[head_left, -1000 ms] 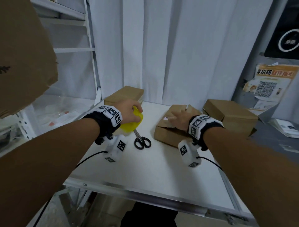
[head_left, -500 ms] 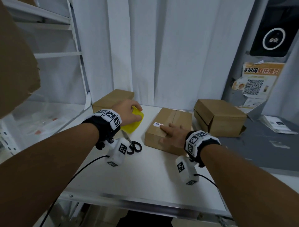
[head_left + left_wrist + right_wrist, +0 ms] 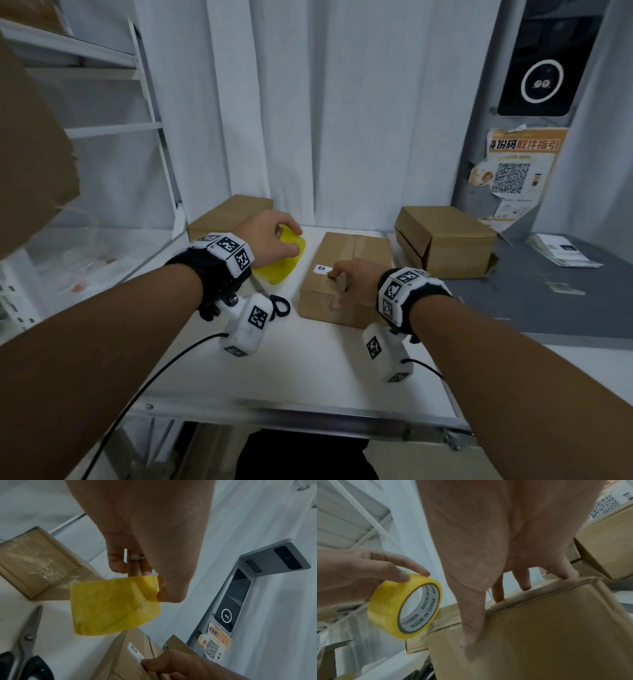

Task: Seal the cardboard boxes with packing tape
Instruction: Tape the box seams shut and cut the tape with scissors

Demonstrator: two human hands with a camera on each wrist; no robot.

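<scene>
L hand gripped tape by its rim, just left of box, prob. to start a strip; R hand, uncurled, pressed box top, thumb down its side, keeping flaps shut

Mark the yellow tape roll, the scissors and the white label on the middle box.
yellow tape roll (image 3: 383,609): right wrist view, on its yellow outer band.
scissors (image 3: 29,637): left wrist view, on the pivot screw.
white label (image 3: 321,269): head view, on its centre.
</scene>
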